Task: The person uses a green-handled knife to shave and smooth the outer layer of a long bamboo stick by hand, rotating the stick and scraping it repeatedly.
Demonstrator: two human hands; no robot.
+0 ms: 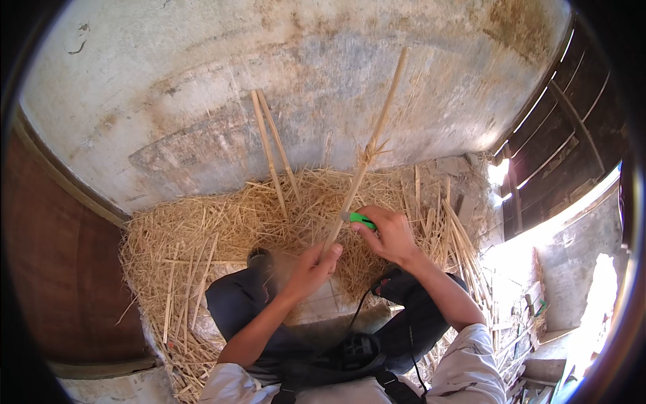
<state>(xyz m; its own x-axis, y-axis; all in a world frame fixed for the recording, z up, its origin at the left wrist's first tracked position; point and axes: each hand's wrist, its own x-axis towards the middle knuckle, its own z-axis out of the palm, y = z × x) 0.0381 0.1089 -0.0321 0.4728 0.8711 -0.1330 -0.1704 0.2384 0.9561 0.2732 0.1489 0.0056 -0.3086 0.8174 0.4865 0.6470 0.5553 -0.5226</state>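
My left hand (pixel 313 271) is closed around the lower end of a long pale wooden stick (pixel 382 111), perhaps bamboo, which slants up and away to the right. A tuft of curled shavings (pixel 370 152) clings to the stick partway up. In my right hand (pixel 392 237) is a green-handled utility knife (pixel 360 219), its tip end against the stick a little above my left hand. The blade itself is too small to make out.
Two pale sticks (pixel 269 145) lean on the stained wall (pixel 202 128) ahead. Straw-like shavings (pixel 188 222) cover the floor around my bent legs. More split strips (pixel 461 242) lie at the right, and a brown panel (pixel 64 269) stands at the left.
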